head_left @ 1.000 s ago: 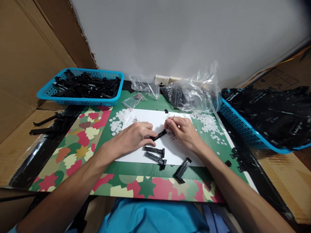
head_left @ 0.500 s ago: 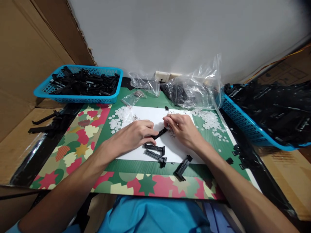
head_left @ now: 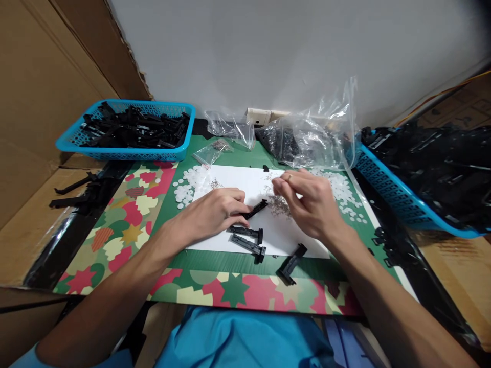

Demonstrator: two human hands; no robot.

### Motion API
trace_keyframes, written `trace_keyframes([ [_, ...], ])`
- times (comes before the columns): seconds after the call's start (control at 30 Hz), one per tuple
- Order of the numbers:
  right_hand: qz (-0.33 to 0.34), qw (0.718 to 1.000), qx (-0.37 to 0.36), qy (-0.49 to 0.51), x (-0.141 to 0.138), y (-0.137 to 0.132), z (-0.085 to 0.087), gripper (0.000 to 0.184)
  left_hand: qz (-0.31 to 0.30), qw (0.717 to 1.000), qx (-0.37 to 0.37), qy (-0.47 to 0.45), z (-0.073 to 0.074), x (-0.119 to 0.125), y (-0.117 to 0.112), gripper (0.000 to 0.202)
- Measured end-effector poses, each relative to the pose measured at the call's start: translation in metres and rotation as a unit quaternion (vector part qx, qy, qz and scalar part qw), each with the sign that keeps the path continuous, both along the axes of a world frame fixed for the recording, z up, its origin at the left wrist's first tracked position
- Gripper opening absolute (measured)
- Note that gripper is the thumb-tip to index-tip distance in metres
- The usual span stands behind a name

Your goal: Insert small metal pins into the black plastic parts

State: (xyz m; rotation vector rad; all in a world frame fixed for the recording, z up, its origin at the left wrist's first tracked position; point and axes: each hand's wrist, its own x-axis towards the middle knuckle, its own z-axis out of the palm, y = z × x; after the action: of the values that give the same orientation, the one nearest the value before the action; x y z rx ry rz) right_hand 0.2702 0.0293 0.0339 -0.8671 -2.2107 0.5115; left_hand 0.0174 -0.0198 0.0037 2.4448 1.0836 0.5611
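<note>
The forearms (head_left: 126,296) are bare, the left sleeve (head_left: 28,359) and loose clothing (head_left: 245,340) plain blue.

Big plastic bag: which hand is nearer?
Right: the right hand is in front of the bag; the left hand is farther, to its front left, holding a black part.

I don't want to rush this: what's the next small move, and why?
Probably lower the right hand to the metal bits while the left hand steadies the black part. The left hand grips that part; the right hand is apart from it, right beside the bits.
</note>
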Motion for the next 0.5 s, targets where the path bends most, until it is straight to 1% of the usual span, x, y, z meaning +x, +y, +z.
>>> trace_keyframes([
  [0.07,-0.032,0.996,0.025,0.083,0.008,-0.003,0.013,0.053,-0.002,1.0,-0.002,0.002,0.001,0.0,-0.001,0.017],
  [0.1,-0.051,0.989,0.024,0.138,0.011,-0.002,0.017,0.053,0.0,1.0,-0.001,0.005,0.001,0.0,-0.001,0.017],
  [0.13,-0.067,0.979,0.011,0.19,0.013,0.0,0.019,0.053,0.003,1.0,0.001,0.009,0.001,0.0,-0.001,0.017],
  [0.2,-0.074,0.959,-0.057,0.268,0.017,0.007,0.017,0.054,0.009,1.0,0.004,0.012,0.001,-0.001,-0.001,0.016],
  [0.3,-0.028,0.929,-0.208,0.305,0.017,0.017,0.009,0.055,0.014,1.0,0.007,0.011,0.0,-0.001,-0.001,0.017],
  [0.37,0.002,0.906,-0.277,0.319,0.015,0.019,0.009,0.06,0.012,1.0,0.013,0.009,-0.001,-0.001,-0.001,0.018],
  [0.43,0.017,0.891,-0.306,0.337,0.013,0.016,0.015,0.066,0.006,1.0,0.019,0.003,-0.002,-0.001,-0.001,0.018],
  [0.5,0.023,0.885,-0.309,0.346,0.013,0.011,0.022,0.068,0.011,1.0,0.023,-0.004,-0.003,-0.001,0.0,0.019],
])
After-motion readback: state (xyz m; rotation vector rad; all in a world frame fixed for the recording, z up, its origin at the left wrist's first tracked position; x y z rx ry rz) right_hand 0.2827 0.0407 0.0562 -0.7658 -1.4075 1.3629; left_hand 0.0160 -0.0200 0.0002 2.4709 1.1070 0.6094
